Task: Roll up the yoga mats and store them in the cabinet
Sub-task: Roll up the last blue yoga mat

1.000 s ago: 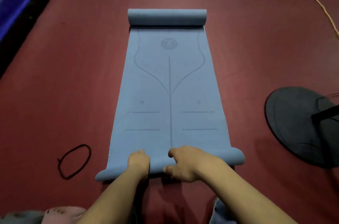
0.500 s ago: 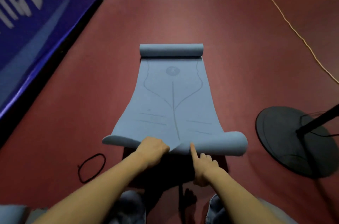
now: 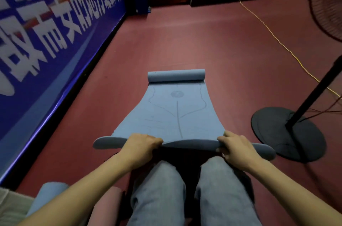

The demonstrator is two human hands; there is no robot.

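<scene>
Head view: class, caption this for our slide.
Both hands, left hand and right hand, grip the blue yoga mat's near rolled edge.

Both hands, left (image 3: 141,147) and right (image 3: 235,149), fingers curled, gripping.

1. The fan (image 3: 327,2) is cut off by the right edge.
2. The banner (image 3: 46,28) lettering is blurred and cropped at the left.
3. The fingertips of both hands are hidden under the blue mat (image 3: 174,114).
4. Two rolled mats (image 3: 103,205) are partly covered by the left forearm.
</scene>
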